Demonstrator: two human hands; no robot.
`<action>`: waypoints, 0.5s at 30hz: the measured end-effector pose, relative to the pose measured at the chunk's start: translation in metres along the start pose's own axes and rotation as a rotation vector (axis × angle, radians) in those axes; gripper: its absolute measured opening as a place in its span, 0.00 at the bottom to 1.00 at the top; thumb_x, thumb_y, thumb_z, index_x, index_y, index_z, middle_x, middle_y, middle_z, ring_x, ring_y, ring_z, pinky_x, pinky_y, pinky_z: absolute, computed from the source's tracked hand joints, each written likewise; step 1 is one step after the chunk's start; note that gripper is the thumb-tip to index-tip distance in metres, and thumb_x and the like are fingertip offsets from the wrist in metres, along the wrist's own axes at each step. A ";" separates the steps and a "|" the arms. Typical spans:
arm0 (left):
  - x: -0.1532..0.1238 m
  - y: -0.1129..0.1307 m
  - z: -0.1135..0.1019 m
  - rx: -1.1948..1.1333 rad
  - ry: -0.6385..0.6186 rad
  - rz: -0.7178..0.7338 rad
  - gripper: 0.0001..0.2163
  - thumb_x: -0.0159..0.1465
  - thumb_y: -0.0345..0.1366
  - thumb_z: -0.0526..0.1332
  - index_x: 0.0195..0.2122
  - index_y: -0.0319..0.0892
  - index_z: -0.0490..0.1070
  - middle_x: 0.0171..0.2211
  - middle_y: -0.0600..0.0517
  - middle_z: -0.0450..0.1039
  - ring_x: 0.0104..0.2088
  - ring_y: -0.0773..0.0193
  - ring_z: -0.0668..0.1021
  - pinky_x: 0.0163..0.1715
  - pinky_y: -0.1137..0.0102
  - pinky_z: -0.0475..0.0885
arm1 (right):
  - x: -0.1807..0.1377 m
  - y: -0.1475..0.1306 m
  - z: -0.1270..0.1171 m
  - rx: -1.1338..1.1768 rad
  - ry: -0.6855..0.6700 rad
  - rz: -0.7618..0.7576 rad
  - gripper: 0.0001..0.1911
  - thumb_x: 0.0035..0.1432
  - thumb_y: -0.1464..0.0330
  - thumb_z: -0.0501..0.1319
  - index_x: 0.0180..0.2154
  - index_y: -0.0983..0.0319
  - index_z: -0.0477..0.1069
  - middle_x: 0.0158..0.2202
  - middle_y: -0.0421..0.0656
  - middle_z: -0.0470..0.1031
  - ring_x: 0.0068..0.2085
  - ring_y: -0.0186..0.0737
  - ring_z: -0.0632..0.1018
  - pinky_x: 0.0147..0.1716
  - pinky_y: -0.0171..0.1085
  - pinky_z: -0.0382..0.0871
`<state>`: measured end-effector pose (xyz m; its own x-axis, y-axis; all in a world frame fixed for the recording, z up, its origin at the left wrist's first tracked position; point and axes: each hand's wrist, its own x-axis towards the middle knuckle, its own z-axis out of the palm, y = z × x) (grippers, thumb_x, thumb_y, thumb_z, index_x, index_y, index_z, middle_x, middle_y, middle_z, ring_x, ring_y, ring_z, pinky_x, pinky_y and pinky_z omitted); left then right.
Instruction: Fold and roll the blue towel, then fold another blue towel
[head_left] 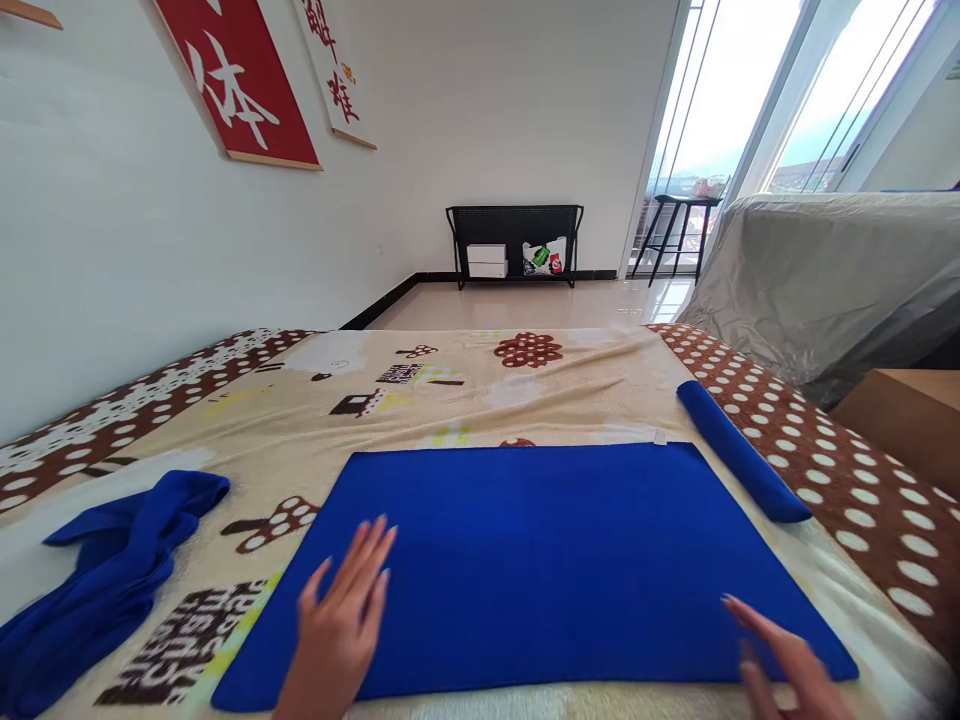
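A blue towel [555, 560] lies spread flat as a rectangle, with a small pale tag on its far edge. Over its left part is my left hand [341, 610], fingers outstretched and holding nothing; whether it presses on the cloth I cannot tell. My right hand [787, 660] is at the near right corner, partly cut off by the frame and a little blurred, its index finger extended and its fingers apart. To the right lies a rolled blue towel [739, 450]. A crumpled blue cloth [127, 560] is heaped at the left.
A patterned beige blanket [480, 395] with brown dotted borders lies beneath everything. Beyond it stand a black rack [516, 225] and a black stool [682, 215]. On the right are a covered piece of furniture [840, 270] and a cardboard box [907, 415]. A wall borders the left.
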<state>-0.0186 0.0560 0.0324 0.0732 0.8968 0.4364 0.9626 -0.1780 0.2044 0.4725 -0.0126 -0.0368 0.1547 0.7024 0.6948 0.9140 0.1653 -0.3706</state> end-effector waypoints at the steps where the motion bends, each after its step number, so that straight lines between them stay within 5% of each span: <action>1: 0.023 0.024 0.008 -0.059 -0.088 0.073 0.22 0.72 0.38 0.49 0.65 0.64 0.58 0.65 0.55 0.65 0.65 0.56 0.66 0.63 0.52 0.61 | 0.007 -0.036 0.009 0.092 -0.086 -0.115 0.30 0.63 0.64 0.52 0.65 0.37 0.57 0.44 0.41 0.80 0.39 0.51 0.83 0.32 0.50 0.82; 4: 0.099 0.089 0.042 -0.212 -0.359 0.200 0.19 0.71 0.36 0.51 0.61 0.55 0.68 0.56 0.51 0.75 0.58 0.58 0.74 0.60 0.59 0.65 | 0.016 -0.129 0.037 0.214 -0.244 -0.395 0.24 0.65 0.71 0.52 0.61 0.55 0.65 0.31 0.41 0.78 0.30 0.38 0.81 0.30 0.35 0.76; 6: 0.142 0.115 0.069 -0.205 -0.362 0.164 0.16 0.70 0.35 0.53 0.55 0.47 0.73 0.52 0.47 0.77 0.53 0.58 0.77 0.56 0.62 0.69 | 0.009 -0.165 0.050 0.150 -0.227 -0.458 0.20 0.66 0.72 0.48 0.55 0.61 0.69 0.27 0.41 0.76 0.26 0.37 0.78 0.28 0.34 0.72; 10: 0.184 0.123 0.119 -0.168 -0.324 0.060 0.12 0.69 0.39 0.59 0.50 0.40 0.73 0.51 0.45 0.74 0.53 0.55 0.75 0.55 0.54 0.70 | -0.023 -0.175 0.068 0.029 -0.090 -0.463 0.20 0.64 0.76 0.46 0.46 0.62 0.74 0.28 0.42 0.77 0.26 0.37 0.78 0.27 0.34 0.68; 15: 0.187 0.111 0.147 -0.173 -0.299 -0.014 0.14 0.68 0.42 0.61 0.51 0.41 0.72 0.53 0.46 0.72 0.52 0.55 0.75 0.53 0.53 0.72 | -0.048 -0.162 0.084 0.036 -0.034 -0.494 0.19 0.58 0.81 0.49 0.40 0.62 0.77 0.22 0.39 0.73 0.19 0.32 0.73 0.21 0.33 0.62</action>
<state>0.1404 0.2632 0.0082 0.1582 0.9742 0.1612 0.9072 -0.2078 0.3658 0.2853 -0.0150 -0.0625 -0.3063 0.5564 0.7724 0.8616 0.5070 -0.0236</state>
